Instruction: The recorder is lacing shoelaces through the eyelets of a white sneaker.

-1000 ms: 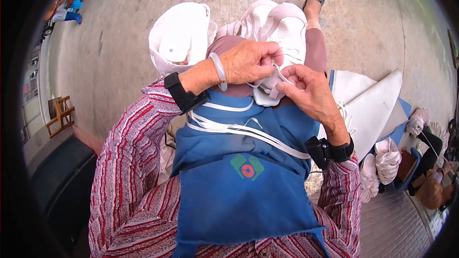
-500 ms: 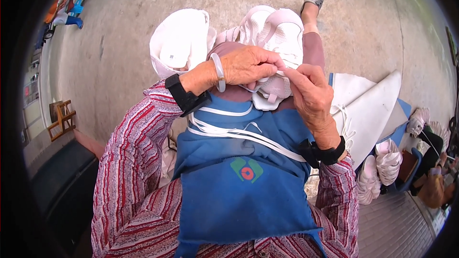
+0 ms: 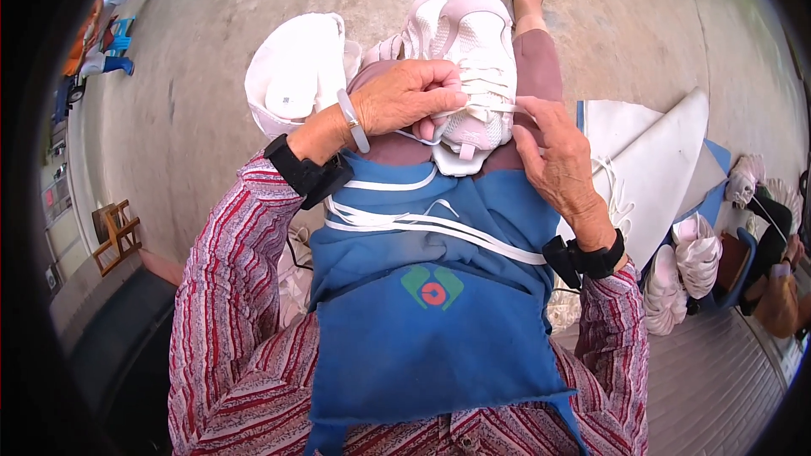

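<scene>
Blue apron cloth (image 3: 431, 329) covers the lap nearest the camera, loose white laces (image 3: 422, 224) lying across it. Just beyond, at twelve o'clock, a white sneaker (image 3: 473, 67) rests on the thigh, long axis running six to twelve, toe pointing away and tongue end toward the body. The left hand (image 3: 405, 101) is curled nearly closed over its left flank, pinching a lace. The right hand (image 3: 553, 148), at two o'clock, pinches the lace's other run between thumb and forefinger, remaining fingers loosely bent. Lacing looks under way; the following move likely needs the tip aimed at an eyelet. A second white shoe (image 3: 296, 76) lies at eleven o'clock, on bare concrete floor (image 3: 211, 51).
</scene>
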Tool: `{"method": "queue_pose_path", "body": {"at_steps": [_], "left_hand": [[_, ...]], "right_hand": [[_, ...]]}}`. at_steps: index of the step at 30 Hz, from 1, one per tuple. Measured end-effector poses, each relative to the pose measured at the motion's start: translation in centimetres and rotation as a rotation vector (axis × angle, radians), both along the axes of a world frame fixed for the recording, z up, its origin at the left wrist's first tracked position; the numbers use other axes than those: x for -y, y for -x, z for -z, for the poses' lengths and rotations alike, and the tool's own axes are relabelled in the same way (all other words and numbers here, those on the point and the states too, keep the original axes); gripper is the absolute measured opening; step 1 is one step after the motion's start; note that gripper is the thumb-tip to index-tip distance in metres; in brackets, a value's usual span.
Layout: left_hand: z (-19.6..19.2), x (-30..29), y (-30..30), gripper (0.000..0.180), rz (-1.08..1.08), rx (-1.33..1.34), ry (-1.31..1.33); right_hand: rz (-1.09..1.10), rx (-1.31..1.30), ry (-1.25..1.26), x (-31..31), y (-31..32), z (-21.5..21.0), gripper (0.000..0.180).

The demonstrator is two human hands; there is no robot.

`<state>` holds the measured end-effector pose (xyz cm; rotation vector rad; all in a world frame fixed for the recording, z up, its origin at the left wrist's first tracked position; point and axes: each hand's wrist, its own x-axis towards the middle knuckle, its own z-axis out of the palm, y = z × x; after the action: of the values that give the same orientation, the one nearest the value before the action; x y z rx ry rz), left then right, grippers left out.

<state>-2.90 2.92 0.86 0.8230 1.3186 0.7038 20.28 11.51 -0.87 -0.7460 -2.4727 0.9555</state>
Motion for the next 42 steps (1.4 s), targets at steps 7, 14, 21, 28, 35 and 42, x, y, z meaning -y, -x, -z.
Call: {"method": "queue_pose_path", "body": {"at_steps": [7, 14, 21, 28, 35, 42], "left_hand": [[0.6, 0.0, -0.6, 0.021, -0.018, -0.081, -0.074], [1.2, 0.2, -1.6, 0.019, -0.014, -0.439, -0.278], [1.5, 1.0, -2.5, 0.015, -0.090, -0.558, -0.346], [1.3, 2.4, -1.4, 0.019, -0.020, -0.552, -0.263], [-3.1, 5.1, 3.7, 0.032, 0.000, -0.428, 0.121], [-2.6, 13.6, 11.8, 0.029, -0.724, -0.242, 0.016]], "right_hand": [[-0.053, 0.029, 0.009, -0.9, -0.5, 0.3, 0.021], [0.080, 0.089, -0.399, -4.6, -6.1, -2.5, 0.022], [0.191, 0.227, -0.315, -4.2, -10.6, 0.4, 0.020], [0.188, 0.221, -0.069, -2.8, -5.6, 0.4, 0.030], [-0.027, 0.220, -0.147, -0.3, -1.1, 1.0, 0.019], [0.099, 0.230, -0.169, -2.6, -1.4, 1.5, 0.015]]}}
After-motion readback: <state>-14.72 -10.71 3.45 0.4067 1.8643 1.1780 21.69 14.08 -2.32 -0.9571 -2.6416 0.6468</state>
